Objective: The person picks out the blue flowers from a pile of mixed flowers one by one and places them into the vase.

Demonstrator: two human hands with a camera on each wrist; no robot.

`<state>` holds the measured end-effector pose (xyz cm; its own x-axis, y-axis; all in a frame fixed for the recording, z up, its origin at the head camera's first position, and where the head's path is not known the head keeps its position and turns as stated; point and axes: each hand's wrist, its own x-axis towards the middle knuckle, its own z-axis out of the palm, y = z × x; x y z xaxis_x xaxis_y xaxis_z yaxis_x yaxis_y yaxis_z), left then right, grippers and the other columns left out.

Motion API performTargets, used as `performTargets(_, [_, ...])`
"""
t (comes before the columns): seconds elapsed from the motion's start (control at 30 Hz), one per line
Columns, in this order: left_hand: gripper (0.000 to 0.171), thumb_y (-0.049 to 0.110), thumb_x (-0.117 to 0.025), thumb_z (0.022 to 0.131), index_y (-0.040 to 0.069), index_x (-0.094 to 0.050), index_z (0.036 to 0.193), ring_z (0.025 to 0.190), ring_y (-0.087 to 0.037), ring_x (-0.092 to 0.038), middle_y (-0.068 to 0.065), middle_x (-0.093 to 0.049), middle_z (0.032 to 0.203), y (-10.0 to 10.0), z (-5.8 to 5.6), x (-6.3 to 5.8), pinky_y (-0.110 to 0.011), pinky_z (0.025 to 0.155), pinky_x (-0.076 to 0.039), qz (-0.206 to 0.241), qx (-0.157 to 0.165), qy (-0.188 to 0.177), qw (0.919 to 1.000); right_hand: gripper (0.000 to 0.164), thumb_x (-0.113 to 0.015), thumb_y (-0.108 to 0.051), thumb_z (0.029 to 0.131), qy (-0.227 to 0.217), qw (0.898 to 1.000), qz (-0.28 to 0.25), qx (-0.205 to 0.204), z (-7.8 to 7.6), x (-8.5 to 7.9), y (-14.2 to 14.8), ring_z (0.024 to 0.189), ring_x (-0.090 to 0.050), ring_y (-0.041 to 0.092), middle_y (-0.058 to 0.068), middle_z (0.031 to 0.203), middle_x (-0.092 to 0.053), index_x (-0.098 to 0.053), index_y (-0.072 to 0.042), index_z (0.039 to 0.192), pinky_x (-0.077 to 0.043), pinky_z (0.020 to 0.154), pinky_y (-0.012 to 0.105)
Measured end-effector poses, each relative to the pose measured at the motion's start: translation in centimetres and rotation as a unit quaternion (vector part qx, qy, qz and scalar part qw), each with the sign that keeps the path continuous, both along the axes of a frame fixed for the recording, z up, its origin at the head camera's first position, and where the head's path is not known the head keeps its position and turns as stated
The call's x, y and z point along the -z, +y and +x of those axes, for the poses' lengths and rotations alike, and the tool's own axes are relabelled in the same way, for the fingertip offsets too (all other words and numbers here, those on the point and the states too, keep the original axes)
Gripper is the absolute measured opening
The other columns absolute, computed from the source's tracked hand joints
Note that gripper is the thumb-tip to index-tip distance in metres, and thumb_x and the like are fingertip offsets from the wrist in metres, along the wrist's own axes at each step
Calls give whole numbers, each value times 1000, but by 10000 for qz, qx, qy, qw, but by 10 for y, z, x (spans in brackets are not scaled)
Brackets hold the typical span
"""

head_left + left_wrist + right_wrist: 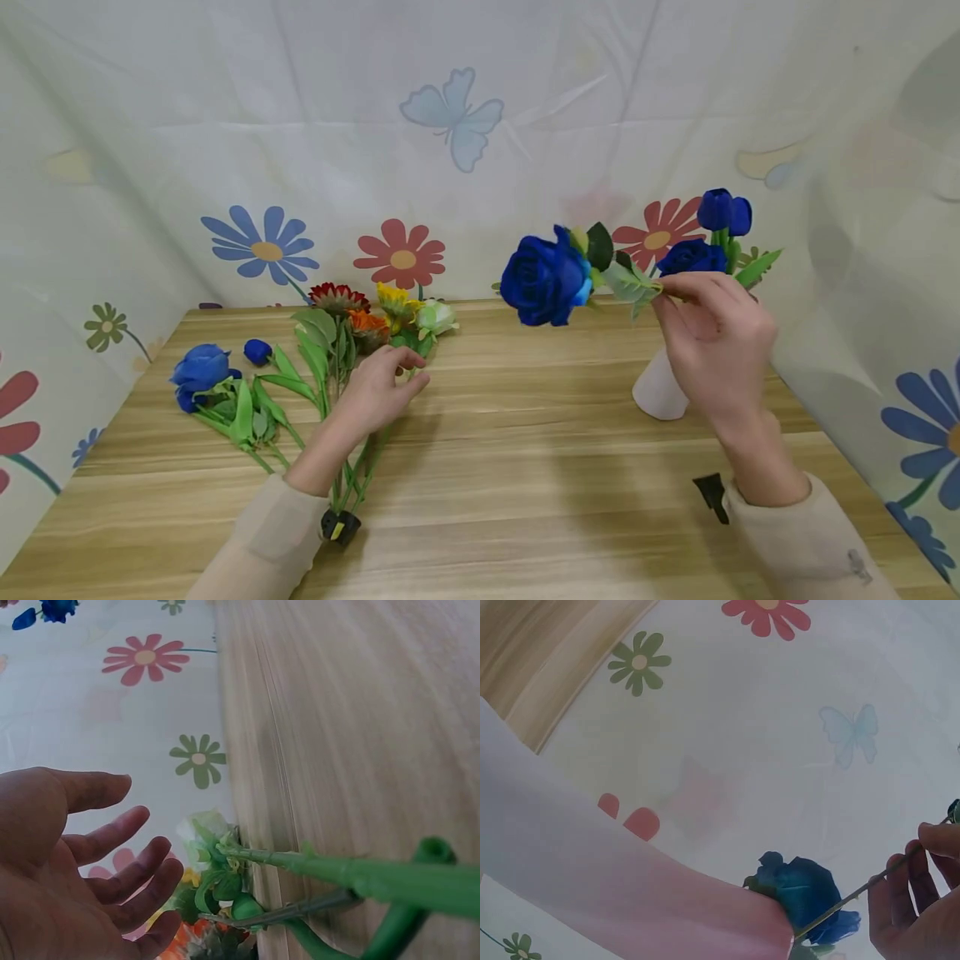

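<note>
My right hand (716, 354) pinches the stem of a blue rose (546, 277) between thumb and fingertips, its bloom tilted leftward in the air. In the right wrist view, the thin stem (862, 891) runs from the fingers to the mouth of a white vase (645, 855). Another blue rose (692, 257) and blue tulips (723, 211) stand in the vase, partly hidden by the hand. Above the lying stems, my left hand (378, 387) holds nothing, its fingers loosely bent. Close to it lies a pale green-white flower (437, 318).
Red (339, 298), orange (369, 327) and yellow flowers (397, 304) lie at left centre. Farther left are a light blue rose (201, 371) and a blue tulip bud (257, 352). Black pieces (341, 527) sit near both wrists. A printed curtain (525, 100) surrounds the wooden table (510, 500).
</note>
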<state>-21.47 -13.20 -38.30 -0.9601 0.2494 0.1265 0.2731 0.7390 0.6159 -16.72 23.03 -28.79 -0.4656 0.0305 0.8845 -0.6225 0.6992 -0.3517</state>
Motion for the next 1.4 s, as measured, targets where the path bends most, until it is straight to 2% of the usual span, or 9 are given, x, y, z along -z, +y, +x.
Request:
performTargets(0.07, [27, 26, -68, 101, 6, -70, 119, 113, -36, -61, -15, -66, 120, 0, 0, 0, -51, 93, -50, -1, 14, -1, 10000, 17, -78, 14, 83, 20, 9998, -182, 71, -3, 0, 2, 90, -65, 10, 21, 98, -73, -75, 10, 99, -48, 86, 15])
performTargets(0.17, [27, 26, -68, 101, 6, -70, 119, 113, -37, -60, -15, -66, 120, 0, 0, 1, -51, 93, -50, -1, 29, -21, 10000, 13, -75, 12, 85, -14, 9990, -387, 239, -7, 1, 6, 88, -61, 2, 22, 98, -72, -75, 11, 98, -49, 83, 13])
performTargets(0.3, [27, 26, -68, 101, 6, -70, 120, 113, -37, -60, -15, -66, 120, 0, 0, 2, -51, 92, -50, -14, 36, -38, 10000, 11, -75, 8, 88, -129, 9969, -606, 494, -9, 3, 13, 87, -61, 2, 21, 99, -69, -75, 11, 99, -49, 79, 9])
performTargets(0.53, [27, 25, -67, 101, 5, -70, 120, 111, -36, -61, -15, -67, 119, 0, 0, 3, -51, 91, -50, -36, 82, -14, 10000, 13, -73, 4, 91, -264, 9930, -812, 813, -13, 5, 19, 84, -56, -6, 22, 95, -67, -74, 10, 102, -46, 75, 5])
performTargets(0.93, [28, 25, -67, 102, 4, -70, 120, 112, -37, -60, -15, -67, 119, -1, 1, 2, -51, 91, -49, -7, 133, -38, 9999, 13, -68, 0, 95, -537, 9916, -527, 1048, -16, 5, 25, 84, -52, -10, 21, 96, -67, -70, 9, 104, -43, 75, 4])
performTargets(1.1, [27, 25, -67, 102, 5, -70, 119, 112, -37, -60, -15, -67, 119, -1, 1, 2, -51, 91, -50, -32, 124, -57, 9999, 17, -69, -4, 96, -631, 9898, -432, 1205, -15, 3, 25, 81, -52, -6, 21, 98, -69, -70, 9, 108, -42, 74, 4])
performTargets(1.3, [28, 24, -67, 102, 4, -69, 121, 113, -38, -60, -16, -67, 120, -2, 1, 2, -51, 91, -50, -21, 139, -74, 9999, 23, -67, -4, 97, -667, 9884, -269, 1340, -15, -1, 27, 78, -57, 15, 20, 107, -72, -68, 8, 116, -38, 69, 4])
performTargets(1.4, [27, 24, -67, 102, 5, -69, 120, 113, -38, -60, -16, -67, 120, -3, 1, 2, -51, 91, -50, -13, 140, -68, 9999, 25, -65, -3, 97, -611, 9880, -303, 1388, -16, -2, 30, 79, -56, 7, 21, 107, -72, -67, 6, 121, -38, 68, 3])
